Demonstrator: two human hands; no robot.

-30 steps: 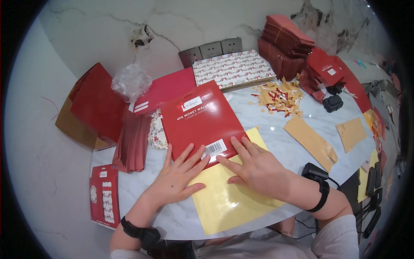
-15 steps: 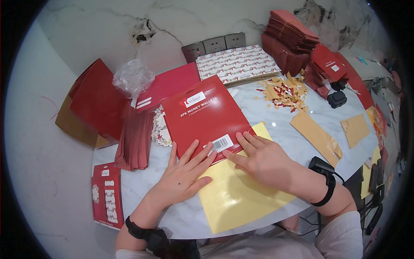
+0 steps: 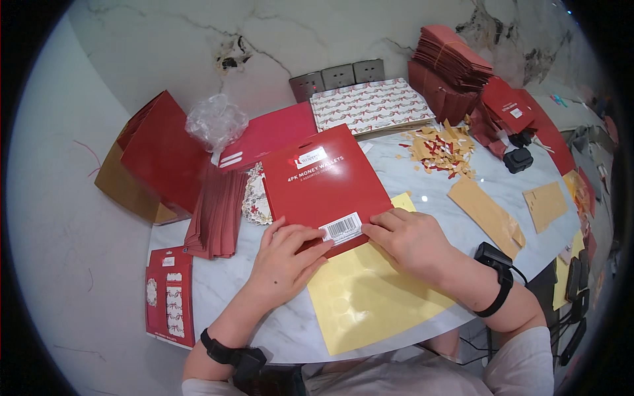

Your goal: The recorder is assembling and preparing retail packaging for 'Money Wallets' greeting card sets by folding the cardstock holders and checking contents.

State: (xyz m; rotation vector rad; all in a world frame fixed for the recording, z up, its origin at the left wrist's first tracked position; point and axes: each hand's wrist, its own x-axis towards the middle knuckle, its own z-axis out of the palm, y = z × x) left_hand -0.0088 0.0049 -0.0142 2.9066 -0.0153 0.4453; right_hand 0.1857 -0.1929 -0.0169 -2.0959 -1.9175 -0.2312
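Observation:
A flat red cardboard packet (image 3: 323, 188) lies at the middle of the table, with a hang slot at its far end and a white barcode sticker (image 3: 341, 228) along its near edge. My left hand (image 3: 281, 264) grips the packet's near left corner, fingers bent over the edge beside the sticker. On the other side of the sticker, my right hand (image 3: 422, 247) holds the near right corner with curled fingers. A glossy yellow backing sheet (image 3: 363, 303) extends from beneath the packet toward me. Both thumbs are partly hidden.
Left stand an open red box (image 3: 152, 155), folded red sleeves (image 3: 214, 218) and a finished-looking windowed packet (image 3: 173, 297). Behind are crumpled clear plastic (image 3: 216, 122) and patterned cards (image 3: 370, 105). Rightward lie paper scraps (image 3: 439, 148), brown card strips (image 3: 485, 214) and banded red stacks (image 3: 449, 72).
Both hands have gone from lying flat with spread fingers on the packet to curling round its near edge. The whole view has shifted slightly.

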